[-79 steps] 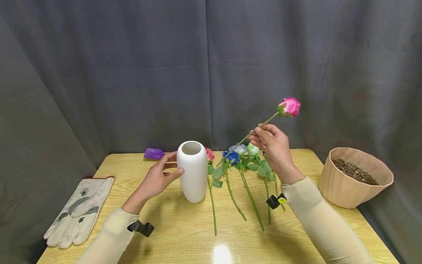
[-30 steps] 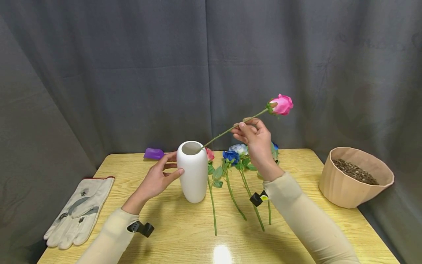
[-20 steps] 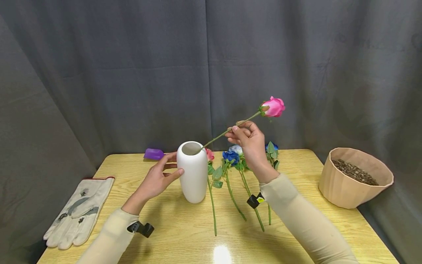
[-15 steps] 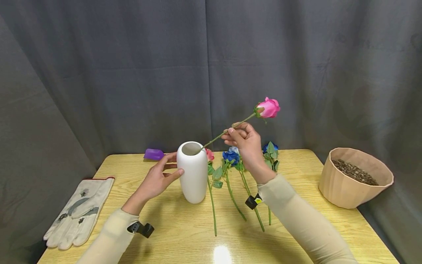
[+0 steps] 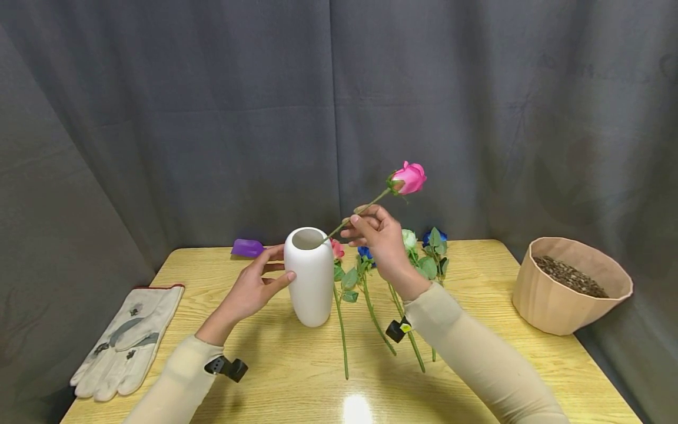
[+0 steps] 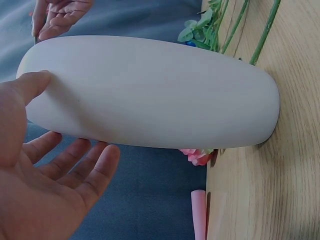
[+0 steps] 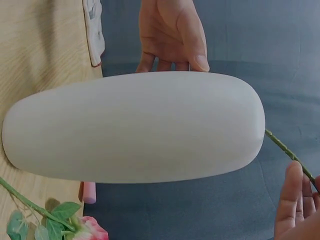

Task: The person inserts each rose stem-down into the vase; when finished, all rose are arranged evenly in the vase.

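Observation:
A tall white vase (image 5: 309, 282) stands upright on the table. My left hand (image 5: 256, 285) holds its left side near the top, thumb on the front and fingers round the back. In the left wrist view the thumb lies against the vase (image 6: 150, 95). My right hand (image 5: 378, 238) pinches the thin green stem of a pink rose (image 5: 409, 178), up and to the right of the vase. The rose tilts, bloom high on the right. The stem's lower end goes in over the vase's rim and is hidden inside; the right wrist view shows the stem (image 7: 282, 145) at the mouth.
Several more flowers lie right of the vase, among them a red one (image 5: 336, 248), a blue one (image 5: 365, 253) and a pale green one (image 5: 408, 238). A purple scoop (image 5: 246, 247) lies behind my left hand. Gloves (image 5: 129, 338) are at left, a soil-filled beige pot (image 5: 545, 294) at right.
My right hand has brought the pink rose left and slightly down; its stem end has gone from over the lying flowers into the vase mouth. The left hand and vase stay put.

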`<state>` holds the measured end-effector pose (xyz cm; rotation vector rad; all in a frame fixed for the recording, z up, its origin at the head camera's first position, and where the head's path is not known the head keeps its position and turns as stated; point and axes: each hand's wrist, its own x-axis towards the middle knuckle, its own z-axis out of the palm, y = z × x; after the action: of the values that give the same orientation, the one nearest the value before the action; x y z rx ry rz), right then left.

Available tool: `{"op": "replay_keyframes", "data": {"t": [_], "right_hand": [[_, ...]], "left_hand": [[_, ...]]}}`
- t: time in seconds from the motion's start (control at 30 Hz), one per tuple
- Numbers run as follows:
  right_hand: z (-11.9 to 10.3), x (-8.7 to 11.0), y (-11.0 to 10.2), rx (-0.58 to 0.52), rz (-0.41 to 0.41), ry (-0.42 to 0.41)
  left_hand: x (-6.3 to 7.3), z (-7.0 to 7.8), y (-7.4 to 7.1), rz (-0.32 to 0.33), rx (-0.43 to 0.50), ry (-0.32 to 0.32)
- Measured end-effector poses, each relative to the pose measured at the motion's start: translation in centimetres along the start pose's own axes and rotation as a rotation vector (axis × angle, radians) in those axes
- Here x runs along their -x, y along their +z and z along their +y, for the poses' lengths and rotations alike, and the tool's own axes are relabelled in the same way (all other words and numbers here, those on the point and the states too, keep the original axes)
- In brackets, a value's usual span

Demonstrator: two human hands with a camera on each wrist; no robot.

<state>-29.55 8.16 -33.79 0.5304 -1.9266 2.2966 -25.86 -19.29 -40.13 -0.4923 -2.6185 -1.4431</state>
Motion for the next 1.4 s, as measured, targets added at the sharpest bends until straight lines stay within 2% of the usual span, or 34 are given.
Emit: {"op": "replay_keyframes", "data": {"t": [0.33,0.57,1.13,1.4], "right_hand": [[0.2,-0.1,0.3,0.032,0.022,0.032],[0.2,0.0,0.3,0.050,0.034,0.025],[0.7,-0.1,1.1,0.043,-0.072,0.036],[1.2,-0.1,1.7,0.058,-0.038,0.047]], "left_hand": [[0.0,0.2,0.1,0.009,-0.015,0.008],[0.0,0.2,0.0,0.007,-0.011,0.009],[0.0,0.1,0.0,0.008,-0.009,0.016],[0.0,0.1,0.0,0.008,-0.011,0.016]]}}
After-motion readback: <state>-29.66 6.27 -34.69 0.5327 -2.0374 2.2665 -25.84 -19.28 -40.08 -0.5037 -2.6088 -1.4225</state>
